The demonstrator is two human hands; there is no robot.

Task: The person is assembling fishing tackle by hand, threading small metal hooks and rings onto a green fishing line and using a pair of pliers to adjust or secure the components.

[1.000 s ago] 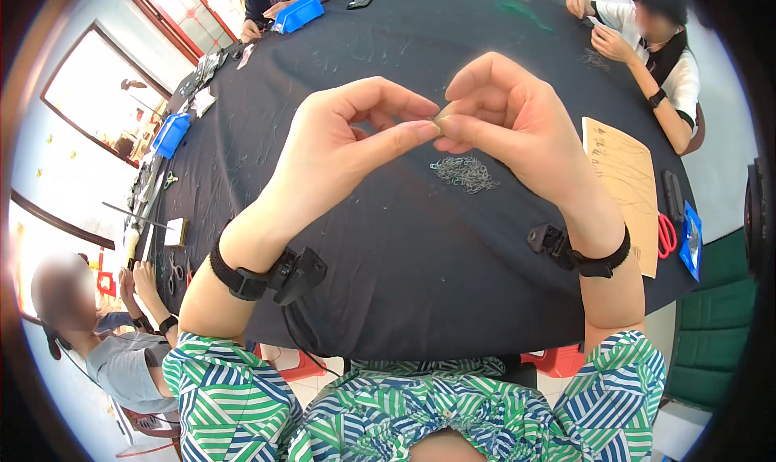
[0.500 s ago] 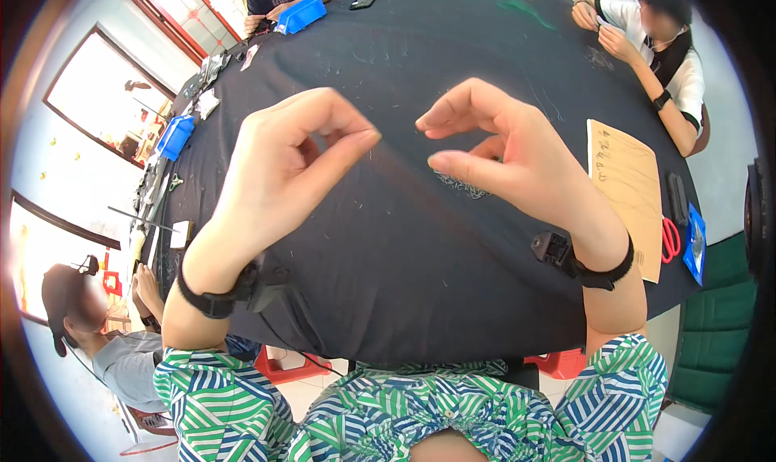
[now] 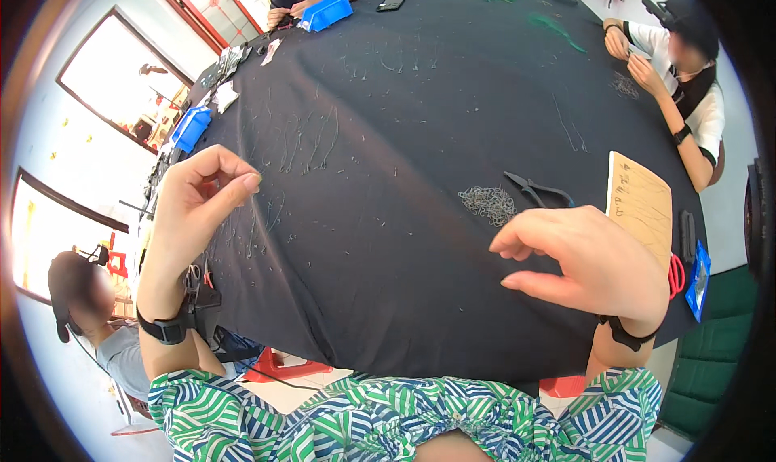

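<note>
Over the left part of the black cloth, my left hand (image 3: 196,207) holds thumb and forefinger pressed together in a pinch. What sits in the pinch, if anything, is too fine to make out. Thin lines (image 3: 311,143) lie in loose strands just beyond it. My right hand (image 3: 586,256) hovers over the right side with thumb and fingers apart and nothing seen between them. Closest to its fingertips is a heap of small bent metal wire pieces (image 3: 487,206), possibly hooks. Dark-jawed pliers (image 3: 533,189) lie right behind that hand, their handles partly covered by it.
A tan notebook or board (image 3: 643,195) with dark strands lies at the right, near red-handled scissors (image 3: 676,276) and a blue packet (image 3: 699,282). Blue bins (image 3: 327,12) stand along the far and left edges. Three people sit around the table; one (image 3: 687,82) works at the right.
My hands have moved apart: the left went left and down, the right went right and down. The wire heap and pliers now show more fully. The left pinch stays closed.
</note>
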